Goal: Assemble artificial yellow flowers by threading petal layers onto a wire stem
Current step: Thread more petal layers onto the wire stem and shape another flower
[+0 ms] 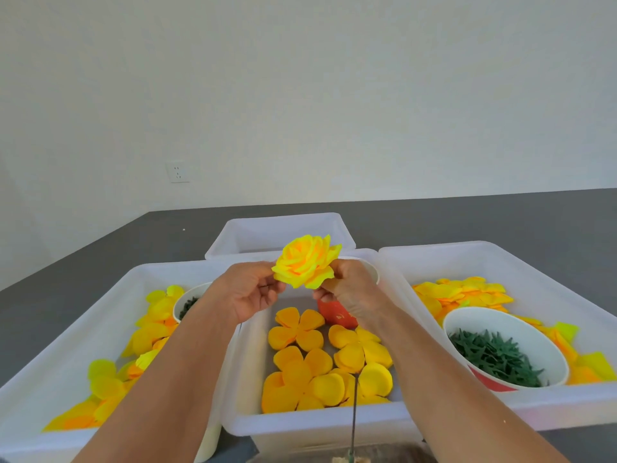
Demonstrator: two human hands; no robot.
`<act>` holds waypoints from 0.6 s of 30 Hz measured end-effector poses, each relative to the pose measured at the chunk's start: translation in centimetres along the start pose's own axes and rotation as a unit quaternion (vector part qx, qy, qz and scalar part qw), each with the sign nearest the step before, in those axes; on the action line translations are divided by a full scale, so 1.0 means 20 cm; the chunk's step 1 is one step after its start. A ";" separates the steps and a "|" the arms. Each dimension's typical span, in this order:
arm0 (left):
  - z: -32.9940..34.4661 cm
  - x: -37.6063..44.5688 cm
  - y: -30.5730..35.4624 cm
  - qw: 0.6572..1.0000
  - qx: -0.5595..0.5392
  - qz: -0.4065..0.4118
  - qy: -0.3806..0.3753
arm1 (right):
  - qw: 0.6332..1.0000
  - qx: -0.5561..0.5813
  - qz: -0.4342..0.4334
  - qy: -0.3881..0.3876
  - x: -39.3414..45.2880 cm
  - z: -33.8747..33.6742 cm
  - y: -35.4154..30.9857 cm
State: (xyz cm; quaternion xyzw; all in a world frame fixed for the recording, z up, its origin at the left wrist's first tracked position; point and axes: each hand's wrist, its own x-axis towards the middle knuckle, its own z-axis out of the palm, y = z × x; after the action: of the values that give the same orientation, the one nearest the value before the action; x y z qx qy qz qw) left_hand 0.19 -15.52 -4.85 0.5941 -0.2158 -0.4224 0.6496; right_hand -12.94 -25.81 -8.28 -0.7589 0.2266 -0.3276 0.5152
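Note:
A layered yellow flower head point(306, 261) is held up between both hands above the middle white bin point(320, 424). My left hand point(247, 292) pinches its left edge with thumb and fingers. On the right side, my right hand point(350, 289) grips the flower's underside. Flat orange-yellow petal layers point(302, 359) lie in the middle bin below. A thin dark wire stem point(354, 412) stands upright near the bin's front edge, apart from the flower.
The left bin point(60, 329) holds loose yellow petals and a white cup. In the right bin point(534, 259) sit petals and a paper bowl of green calyx pieces point(494, 359). A red cup point(335, 314) sits under my right hand. Another bin point(280, 228) stands behind.

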 end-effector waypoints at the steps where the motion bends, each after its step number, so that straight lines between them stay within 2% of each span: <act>1: 0.00 0.00 0.00 1.000 -0.007 0.006 0.004 | 1.000 -0.012 -0.001 -0.007 0.00 0.00 0.00; 8: -0.02 -0.01 -0.01 0.997 0.003 0.077 0.022 | 0.993 -0.117 -0.015 -0.025 -0.01 -0.01 0.00; 13: -0.02 0.00 -0.03 0.966 0.179 0.158 0.096 | 0.985 -0.169 -0.033 0.015 0.00 -0.02 0.00; 18: -0.01 0.00 -0.02 0.962 0.166 0.210 0.057 | 0.979 -0.191 -0.041 0.063 0.01 -0.03 0.01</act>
State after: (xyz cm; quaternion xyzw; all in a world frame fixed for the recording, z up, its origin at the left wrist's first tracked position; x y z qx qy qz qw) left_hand 0.26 -15.43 -5.35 0.6578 -0.3653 -0.2010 0.6273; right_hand -13.16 -26.36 -8.18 -0.8299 0.2856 -0.3466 0.3311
